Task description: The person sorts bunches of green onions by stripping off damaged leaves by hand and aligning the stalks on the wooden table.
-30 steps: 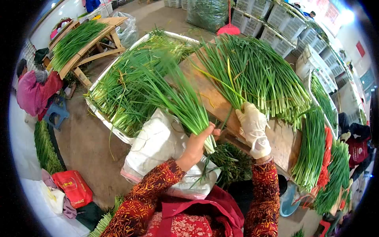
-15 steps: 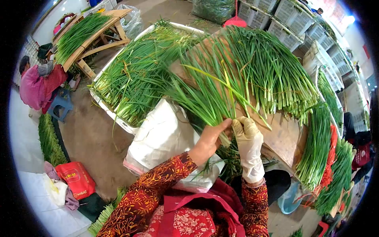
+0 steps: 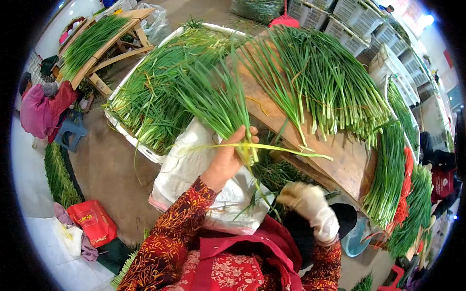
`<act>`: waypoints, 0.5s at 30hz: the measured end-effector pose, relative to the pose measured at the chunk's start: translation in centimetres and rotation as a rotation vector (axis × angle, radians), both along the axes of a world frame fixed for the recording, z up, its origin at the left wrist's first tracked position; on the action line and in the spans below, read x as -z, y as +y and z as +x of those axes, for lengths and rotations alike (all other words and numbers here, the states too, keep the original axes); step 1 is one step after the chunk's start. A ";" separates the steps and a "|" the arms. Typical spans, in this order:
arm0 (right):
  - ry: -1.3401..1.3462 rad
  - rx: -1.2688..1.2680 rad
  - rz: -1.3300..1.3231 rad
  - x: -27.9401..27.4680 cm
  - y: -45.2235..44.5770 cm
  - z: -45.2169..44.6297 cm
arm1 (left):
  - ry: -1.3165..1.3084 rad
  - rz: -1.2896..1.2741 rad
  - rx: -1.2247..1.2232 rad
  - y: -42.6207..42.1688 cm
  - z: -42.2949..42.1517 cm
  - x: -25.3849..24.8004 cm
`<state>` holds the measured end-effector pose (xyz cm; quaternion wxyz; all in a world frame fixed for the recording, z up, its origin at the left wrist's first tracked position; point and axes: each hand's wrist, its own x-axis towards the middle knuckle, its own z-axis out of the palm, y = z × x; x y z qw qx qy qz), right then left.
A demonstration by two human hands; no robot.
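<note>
My bare left hand (image 3: 224, 161) is closed around a bunch of green garlic chives (image 3: 221, 104), leaves pointing up and away, pale stems showing below the fist. A long yellowed leaf (image 3: 291, 150) stretches crosswise at that hand, its pale end out to the right. My right hand (image 3: 308, 202), in a whitish glove, is lower and to the right, over my lap; motion smears its fingers. On the wooden board (image 3: 347, 167) ahead lies a large pile of chives (image 3: 335, 92), with a few separate stalks (image 3: 286, 102) to its left.
A white bin (image 3: 127, 133) full of loose chives stands ahead left, beside a white sack (image 3: 187, 160). More chive bundles (image 3: 391, 174) lie right, near red ties (image 3: 405, 194). Another person (image 3: 43, 109) sits far left by a wooden bench (image 3: 104, 46). Grey crates (image 3: 347, 36) are stacked behind.
My hands have parted: the left moved left with the chives, the right dropped down toward my lap. The yellowed leaf now lies lower and more level. A few stalks stay on the board.
</note>
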<state>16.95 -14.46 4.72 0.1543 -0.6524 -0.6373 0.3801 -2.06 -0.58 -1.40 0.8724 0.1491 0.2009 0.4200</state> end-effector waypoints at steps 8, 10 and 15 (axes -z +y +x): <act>-0.439 0.071 0.649 -1.4 6.7 -1.5 | -0.047 0.004 0.088 -0.9 0.2 -0.4; -0.542 -0.057 0.480 -0.2 6.7 -1.8 | 0.004 0.050 -0.008 -1.0 0.1 -1.7; -0.465 -0.561 -0.301 3.1 2.7 -3.3 | 0.050 0.246 -0.094 0.5 -1.5 -1.6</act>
